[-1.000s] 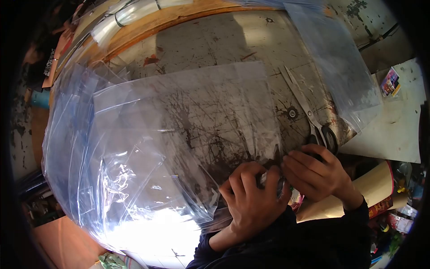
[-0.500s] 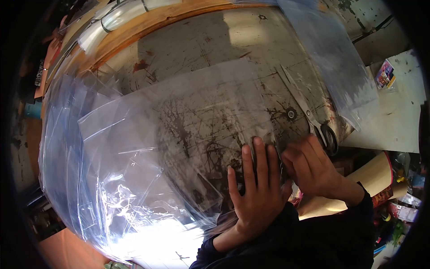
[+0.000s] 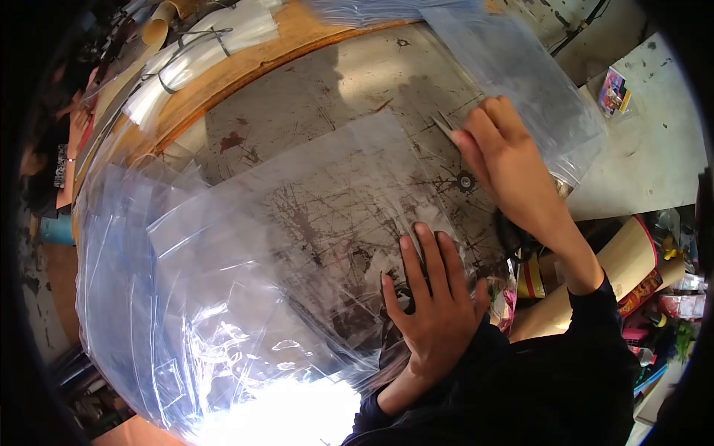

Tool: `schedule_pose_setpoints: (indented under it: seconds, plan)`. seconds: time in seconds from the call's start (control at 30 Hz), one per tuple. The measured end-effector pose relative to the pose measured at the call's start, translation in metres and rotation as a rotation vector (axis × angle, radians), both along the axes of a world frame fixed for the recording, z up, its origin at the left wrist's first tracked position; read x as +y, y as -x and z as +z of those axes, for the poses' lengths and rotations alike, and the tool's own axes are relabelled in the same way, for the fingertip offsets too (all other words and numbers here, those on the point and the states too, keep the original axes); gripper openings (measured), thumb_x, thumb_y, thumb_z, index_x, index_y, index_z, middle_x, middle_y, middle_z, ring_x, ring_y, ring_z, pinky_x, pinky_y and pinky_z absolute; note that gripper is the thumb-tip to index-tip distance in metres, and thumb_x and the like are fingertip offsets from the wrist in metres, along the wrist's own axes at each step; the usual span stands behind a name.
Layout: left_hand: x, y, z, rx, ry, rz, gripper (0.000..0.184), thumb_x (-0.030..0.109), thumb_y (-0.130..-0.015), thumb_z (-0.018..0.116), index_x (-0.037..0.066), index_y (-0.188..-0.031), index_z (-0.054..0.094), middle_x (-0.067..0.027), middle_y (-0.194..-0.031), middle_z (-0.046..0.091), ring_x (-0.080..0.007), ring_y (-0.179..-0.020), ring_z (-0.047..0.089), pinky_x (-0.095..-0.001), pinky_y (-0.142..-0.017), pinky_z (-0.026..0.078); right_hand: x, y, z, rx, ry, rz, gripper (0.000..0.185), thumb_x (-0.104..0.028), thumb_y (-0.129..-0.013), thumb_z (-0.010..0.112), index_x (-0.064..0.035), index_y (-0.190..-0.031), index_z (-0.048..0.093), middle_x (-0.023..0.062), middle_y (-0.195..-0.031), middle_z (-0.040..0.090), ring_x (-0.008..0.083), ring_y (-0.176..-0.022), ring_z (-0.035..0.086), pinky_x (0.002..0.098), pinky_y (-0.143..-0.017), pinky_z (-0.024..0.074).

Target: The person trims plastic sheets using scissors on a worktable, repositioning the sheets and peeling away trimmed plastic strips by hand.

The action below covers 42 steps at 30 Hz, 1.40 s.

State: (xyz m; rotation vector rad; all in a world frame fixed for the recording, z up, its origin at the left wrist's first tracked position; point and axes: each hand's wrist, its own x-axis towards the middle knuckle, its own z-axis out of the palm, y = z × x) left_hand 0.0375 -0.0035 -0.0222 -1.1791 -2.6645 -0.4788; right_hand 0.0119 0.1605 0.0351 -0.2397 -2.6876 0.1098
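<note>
My left hand lies flat with its fingers spread on a clear plastic sheet, near the sheet's right edge. Beyond that edge, my right hand is closed around the blades of a pair of scissors. Only the blade tips show past the thumb, and the black handles are partly visible below the wrist. The middle of the scissors is hidden under my palm. More clear plastic sheeting is piled on the left, with strong glare at the bottom.
The worn table has a wooden rim. Bundled strips lie at the back left, and bluish plastic covers the back right. Rolled sheet material stands at right. Another person's arm shows far left.
My right hand has moved up and away from beside my left hand onto the scissors, which have shifted slightly. My left hand stays on the sheet. The view has tilted a little.
</note>
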Motion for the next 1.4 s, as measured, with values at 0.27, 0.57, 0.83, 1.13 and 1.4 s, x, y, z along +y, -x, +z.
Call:
schedule_pose_setpoints:
  seconds: [0.27, 0.57, 0.83, 1.13, 1.4]
  plan:
    - [0.003, -0.001, -0.002, 0.015, -0.035, 0.023, 0.059, 0.047, -0.088, 0.036, 0.000, -0.121, 0.050, -0.0178, -0.132, 0.045, -0.0310, -0.121, 0.044, -0.0519, -0.100, 0.024, -0.028, -0.058, -0.007, 0.034, 0.141, -0.100, 0.025, -0.003, -0.072, 0.067, -0.0001, -0.093, 0.054, 0.0122, -0.090, 0.052, 0.0317, -0.085, 0.052, 0.0377, -0.069, 0.0457]
    - [-0.033, 0.004, 0.025, -0.307, -0.154, -0.123, 0.068, 0.033, -0.082, 0.058, -0.009, -0.129, 0.036, -0.0298, -0.136, 0.031, -0.0399, -0.129, 0.031, -0.0544, -0.101, 0.024, -0.073, -0.068, -0.023, -0.001, 0.619, -0.071, 0.019, 0.002, -0.074, 0.063, 0.0004, -0.090, 0.053, 0.0132, -0.084, 0.051, 0.0313, -0.079, 0.053, 0.0378, -0.066, 0.0445]
    - [-0.086, 0.026, 0.054, -0.304, 0.215, -0.404, 0.056, 0.017, -0.082, 0.058, -0.010, -0.127, 0.037, -0.0292, -0.134, 0.033, -0.0364, -0.127, 0.034, -0.0438, -0.098, 0.038, -0.089, -0.062, -0.029, 0.088, 0.746, 0.004, 0.017, 0.005, -0.076, 0.059, 0.0012, -0.091, 0.051, 0.0130, -0.084, 0.052, 0.0298, -0.078, 0.052, 0.0368, -0.066, 0.0436]
    - [-0.019, 0.114, 0.095, -0.268, 0.232, -0.742, 0.042, 0.017, -0.077, 0.065, 0.004, -0.114, 0.049, -0.0143, -0.117, 0.051, -0.0263, -0.110, 0.052, -0.0419, -0.097, 0.041, -0.080, -0.054, -0.036, 0.254, 1.039, 0.075, 0.022, 0.005, -0.080, 0.058, 0.0000, -0.099, 0.049, 0.0118, -0.085, 0.056, 0.0218, -0.077, 0.060, 0.0306, -0.067, 0.0486]
    - [0.046, 0.182, 0.091, -0.558, 0.223, -1.079, 0.021, 0.029, -0.077, 0.067, 0.013, -0.086, 0.057, 0.0021, -0.077, 0.060, -0.0144, -0.078, 0.057, -0.0341, -0.084, 0.030, -0.056, -0.046, -0.026, 0.376, 1.766, 0.128, 0.011, 0.007, -0.085, 0.051, 0.0030, -0.092, 0.044, 0.0139, -0.096, 0.053, 0.0212, -0.085, 0.063, 0.0340, -0.073, 0.0576]
